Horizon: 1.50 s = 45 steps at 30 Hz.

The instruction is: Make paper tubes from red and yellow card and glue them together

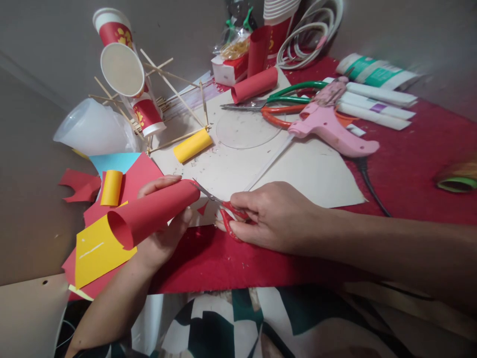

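My left hand (166, 233) is wrapped around a rolled red paper tube (149, 215), holding it level with its open end toward the lower left. My right hand (274, 216) grips small red-handled scissors (223, 209); their blades touch the right end of the tube. A tiny red paper scrap (203, 209) lies just below the blades. Both hands hover over a beige card sheet (320, 174) on a red table cover (410, 169).
Yellow paper rolls (193, 145) (111, 187), red and yellow sheets (97, 251) lie at the left. A stick frame with paper cups (122, 67) stands at the back left. A pink glue gun (330, 127), bigger scissors (286, 97), glue sticks (376, 99), another red tube (254, 84) lie behind.
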{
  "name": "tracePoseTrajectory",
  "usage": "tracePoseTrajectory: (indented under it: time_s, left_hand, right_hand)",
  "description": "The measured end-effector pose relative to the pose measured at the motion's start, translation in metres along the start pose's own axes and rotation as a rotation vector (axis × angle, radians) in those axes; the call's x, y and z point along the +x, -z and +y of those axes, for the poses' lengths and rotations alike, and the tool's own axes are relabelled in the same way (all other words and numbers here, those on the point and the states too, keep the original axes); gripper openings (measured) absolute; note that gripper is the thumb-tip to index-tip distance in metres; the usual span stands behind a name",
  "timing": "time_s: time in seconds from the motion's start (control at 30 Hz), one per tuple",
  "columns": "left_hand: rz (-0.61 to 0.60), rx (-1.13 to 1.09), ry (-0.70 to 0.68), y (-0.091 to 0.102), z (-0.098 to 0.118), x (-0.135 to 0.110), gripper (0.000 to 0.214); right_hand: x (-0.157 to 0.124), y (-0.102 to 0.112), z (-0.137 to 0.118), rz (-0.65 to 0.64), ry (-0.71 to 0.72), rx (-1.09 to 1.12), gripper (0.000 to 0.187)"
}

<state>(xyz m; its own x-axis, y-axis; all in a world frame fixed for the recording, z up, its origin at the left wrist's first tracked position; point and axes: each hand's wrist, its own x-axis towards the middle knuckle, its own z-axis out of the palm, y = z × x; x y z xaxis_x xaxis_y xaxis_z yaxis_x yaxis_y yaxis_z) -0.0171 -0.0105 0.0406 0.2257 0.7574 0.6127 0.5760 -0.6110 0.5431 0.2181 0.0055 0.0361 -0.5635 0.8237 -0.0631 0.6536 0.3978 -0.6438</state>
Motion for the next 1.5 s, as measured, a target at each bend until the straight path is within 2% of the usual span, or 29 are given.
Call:
tracePoseTrajectory:
  time_s: [0.33,0.53,0.63,0.77,0.9,1.0,1.07,1.17,1.23,1.33,1.5]
  left_hand:
    - [0.045,0.034,-0.053,-0.004,-0.002,-0.002,0.046]
    - [0.116,0.013,-0.075,-0.006,-0.003,-0.003,0.044]
    - [0.134,-0.028,-0.073,-0.008,-0.002,-0.003,0.043]
    - [0.165,-0.189,0.096,-0.009,0.001,-0.004,0.035]
    - [0.174,-0.296,0.372,-0.007,0.0,-0.001,0.027]
    - [0.043,-0.267,0.521,-0.008,-0.002,0.004,0.028]
    - [-0.067,-0.273,0.553,-0.011,-0.005,0.007,0.028]
    - [-0.178,-0.279,0.529,-0.019,-0.014,0.008,0.028]
    - [-0.212,-0.241,0.513,-0.023,-0.022,0.007,0.029]
    - [-0.193,-0.203,0.462,-0.026,-0.032,0.005,0.039]
    - [-0.116,-0.287,0.349,-0.028,-0.034,0.004,0.074]
  right_hand:
    - [-0.001,-0.003,0.003,0.063,0.033,0.064,0.032]
    - [-0.001,0.0,0.001,0.022,0.022,0.03,0.028]
    - [-0.001,0.001,0.001,-0.026,0.018,0.156,0.025]
    - [0.001,0.002,0.001,-0.128,0.02,0.418,0.027]
    - [0.002,0.001,0.0,-0.054,-0.049,0.569,0.04]
    - [0.004,0.001,-0.001,0.041,-0.088,0.642,0.053]
    - [0.004,0.002,-0.001,0.093,-0.106,0.703,0.059]
    - [0.004,0.004,-0.002,0.126,-0.118,0.746,0.06]
    - [0.003,0.005,-0.002,0.128,-0.11,0.748,0.06]
    - [0.002,0.005,-0.002,0.131,-0.093,0.754,0.06]
    - [0.002,0.006,-0.002,0.154,-0.083,0.751,0.06]
